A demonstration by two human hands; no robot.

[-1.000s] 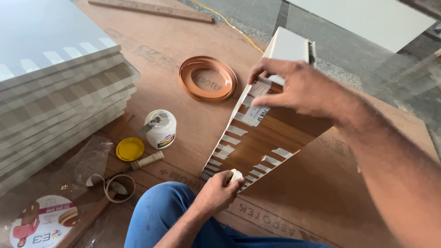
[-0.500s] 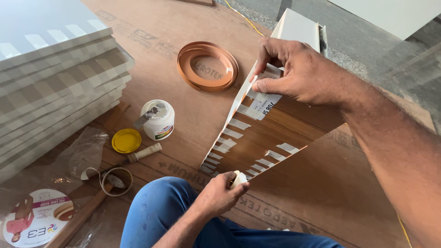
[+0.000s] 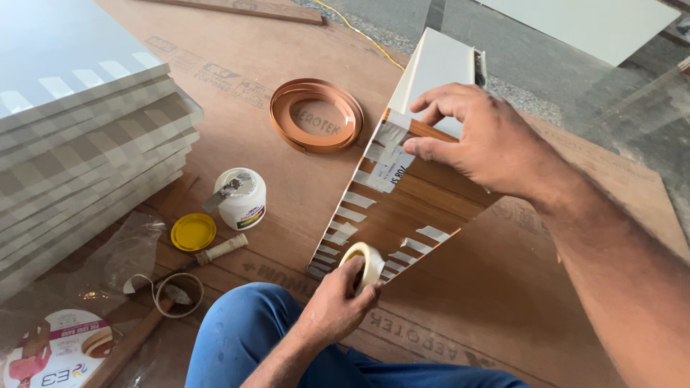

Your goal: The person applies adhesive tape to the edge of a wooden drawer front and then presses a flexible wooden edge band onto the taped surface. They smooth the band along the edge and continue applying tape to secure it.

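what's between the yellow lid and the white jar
Nothing: in the head view, bare brown board separates the yellow lid from the white jar.

glue jar (image 3: 242, 199) left of panel (image 3: 402, 208)

One head-worn camera is looking steeply down from close above, facing away from the wearer: knee (image 3: 251, 323) sitting near, plywood floor (image 3: 215, 86) stretching far, grey concrete (image 3: 532, 57) showing far right.

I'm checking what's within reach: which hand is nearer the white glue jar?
Left. The left hand, holding a tape roll at the panel's near end, lies right of the glue jar. The right hand grips the panel's far end, farther away.
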